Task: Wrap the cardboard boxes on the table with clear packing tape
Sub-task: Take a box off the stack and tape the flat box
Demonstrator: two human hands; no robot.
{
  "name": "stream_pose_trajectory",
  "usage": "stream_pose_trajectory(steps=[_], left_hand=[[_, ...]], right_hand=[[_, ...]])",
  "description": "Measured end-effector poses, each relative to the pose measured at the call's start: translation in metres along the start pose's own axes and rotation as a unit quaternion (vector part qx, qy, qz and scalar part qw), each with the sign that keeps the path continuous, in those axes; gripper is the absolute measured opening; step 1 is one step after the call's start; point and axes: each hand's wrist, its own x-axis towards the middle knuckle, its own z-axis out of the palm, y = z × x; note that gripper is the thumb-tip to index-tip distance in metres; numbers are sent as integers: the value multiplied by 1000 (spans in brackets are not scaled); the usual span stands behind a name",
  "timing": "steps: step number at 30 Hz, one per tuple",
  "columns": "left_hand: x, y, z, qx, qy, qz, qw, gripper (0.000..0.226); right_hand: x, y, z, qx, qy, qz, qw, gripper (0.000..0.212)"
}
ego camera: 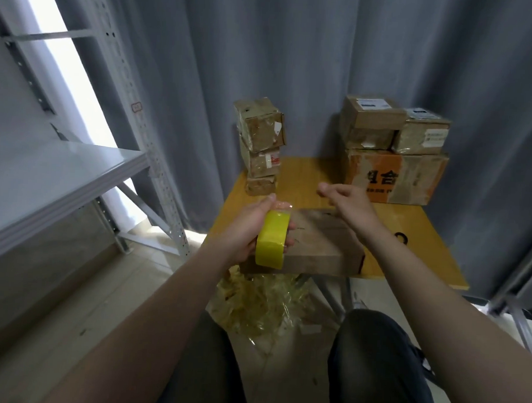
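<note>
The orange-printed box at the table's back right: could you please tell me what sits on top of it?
Two labelled boxes sit on the orange-printed box, side by side: the taller left box and the lower right box. Its top beneath them is hidden.

The tape roll (pixel 270 238) is seen as glossy yellow plastic, the flat box (pixel 317 243) as matt brown cardboard. The stacked boxes (pixel 261 140) are noted as cardboard under shiny wrinkled tape, the table (pixel 409 238) as smooth wood-look. The curtain (pixel 295 65) is logged as grey cloth, the shelf (pixel 62 168) as matt grey metal, the floor scraps (pixel 260 301) as crinkled glossy film.
</note>
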Motion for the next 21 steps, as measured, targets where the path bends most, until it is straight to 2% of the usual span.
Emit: stream_pose_trajectory(steps=[2, 3, 5, 8, 11, 12, 14, 15, 16, 18, 21], left_hand=[[0, -6, 2, 19, -2, 26, 999, 48], [0, -6, 4, 27, -1, 42, 999, 48], [-4, -2, 8, 30, -2, 65, 997, 43], [-11, 3, 14, 52, -11, 87, 995, 37], [-17, 1, 18, 88, -19, 112, 990, 34], [-19, 0, 18, 99, -25, 115, 988, 44], [-20, -4, 18, 108, -36, 98, 989, 80], [-20, -6, 18, 106, -34, 81, 991, 89], [-20, -8, 20, 106, -30, 63, 992, 88], [-21, -12, 25, 119, -28, 39, 992, 64], [-29, -21, 28, 118, -67, 8, 991, 37]], right_hand=[[-16, -20, 8, -34, -128, 9, 991, 42], [-22, -25, 12, -46, -159, 18, 986, 46], [-30, -31, 19, -12, -150, 26, 988, 47], [-39, -40, 24, 54, -110, 24, 992, 25], [-43, -48, 24, 52, -76, 10, 996, 10], [-43, -48, 24, 50, -64, 13, 997, 7], [-42, -46, 23, 30, -44, 18, 998, 6], [-41, -44, 25, 10, -40, 16, 999, 7], [-41, -41, 27, -7, -37, 13, 999, 9], [-41, -38, 30, -5, -23, 12, 1000, 14], [-38, -36, 24, 47, 17, 17, 999, 9]])
